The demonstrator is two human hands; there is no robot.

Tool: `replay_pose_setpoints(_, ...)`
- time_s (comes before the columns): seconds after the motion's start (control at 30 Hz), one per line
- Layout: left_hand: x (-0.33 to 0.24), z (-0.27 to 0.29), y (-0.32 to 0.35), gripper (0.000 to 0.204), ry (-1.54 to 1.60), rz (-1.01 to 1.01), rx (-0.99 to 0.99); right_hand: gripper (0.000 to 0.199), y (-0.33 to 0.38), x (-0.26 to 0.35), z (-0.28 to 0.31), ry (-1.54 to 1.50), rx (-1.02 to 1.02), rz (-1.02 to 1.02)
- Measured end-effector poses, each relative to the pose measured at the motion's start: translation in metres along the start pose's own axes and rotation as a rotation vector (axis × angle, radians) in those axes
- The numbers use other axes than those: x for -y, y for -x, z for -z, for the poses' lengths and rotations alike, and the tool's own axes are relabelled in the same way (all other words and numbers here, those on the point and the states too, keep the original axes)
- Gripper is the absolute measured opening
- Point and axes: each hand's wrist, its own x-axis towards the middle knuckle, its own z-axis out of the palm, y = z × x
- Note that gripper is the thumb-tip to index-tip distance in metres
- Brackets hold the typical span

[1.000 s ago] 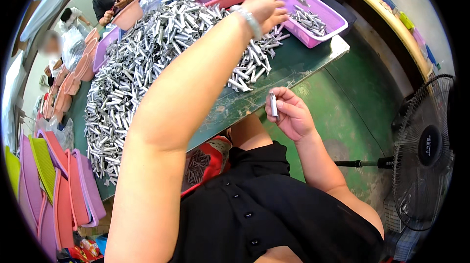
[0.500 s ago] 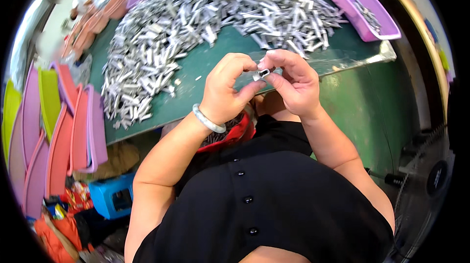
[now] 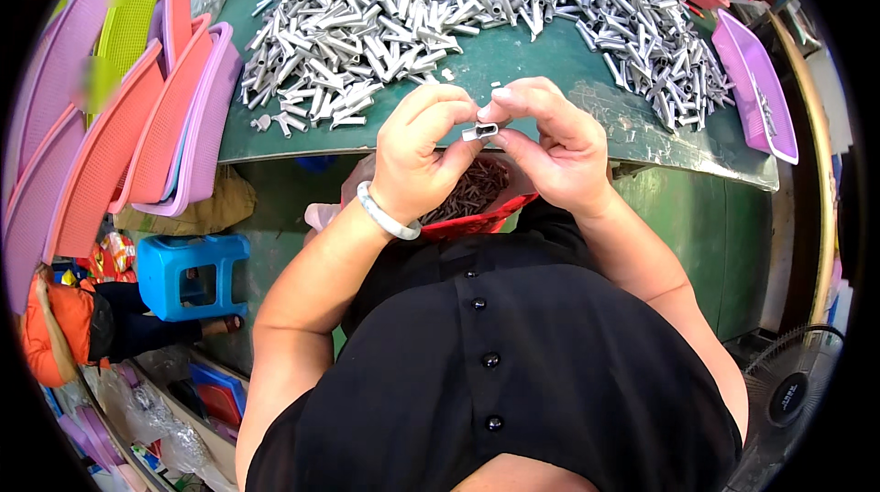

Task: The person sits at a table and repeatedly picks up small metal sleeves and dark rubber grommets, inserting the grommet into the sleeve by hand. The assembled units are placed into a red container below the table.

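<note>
Between the fingertips of both hands sits a small silver metal clip-like tube piece, its hollow end showing. My left hand, with a pale bangle at the wrist, pinches it from the left. From the other side my right hand grips it between thumb and fingers. Beyond them, a wide heap of similar silver metal tube pieces covers much of the green table. Below my hands, a red basket holds many thin dark brownish pieces.
Pink, purple and green plastic baskets are stacked at the left. A purple basket with some silver pieces rests at the table's right. A blue stool and a person in orange are at lower left; a black fan stands at lower right.
The head view has shifted, bringing more of the red basket and the stool into sight. Both hands still hold the metal piece, which has turned slightly and now lies flatter.
</note>
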Motion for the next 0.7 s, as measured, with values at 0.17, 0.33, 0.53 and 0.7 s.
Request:
replay_pose_setpoints(0.17, 0.009, 0.012, 0.013, 0.029, -0.036, 0.209, 0.112, 0.027, -0.009, -0.002, 0.053, -0.004, -0.160, -0.177)
replay_pose_setpoints(0.33, 0.016, 0.020, 0.047, 0.014, 0.019, 0.365, 0.224, 0.022, -0.017, -0.005, 0.278, 0.542, -0.721, -0.216)
replay_pose_setpoints(0.53, 0.022, 0.010, 0.059, 0.015, 0.033, 0.371, 0.274, 0.038, 0.035, 0.007, 0.491, 1.471, -0.677, -0.575)
replay_pose_setpoints(0.7, 0.015, 0.011, 0.056, 0.014, 0.029, 0.400, 0.182, 0.030, -0.030, -0.032, 0.308, 1.115, -0.314, -0.444)
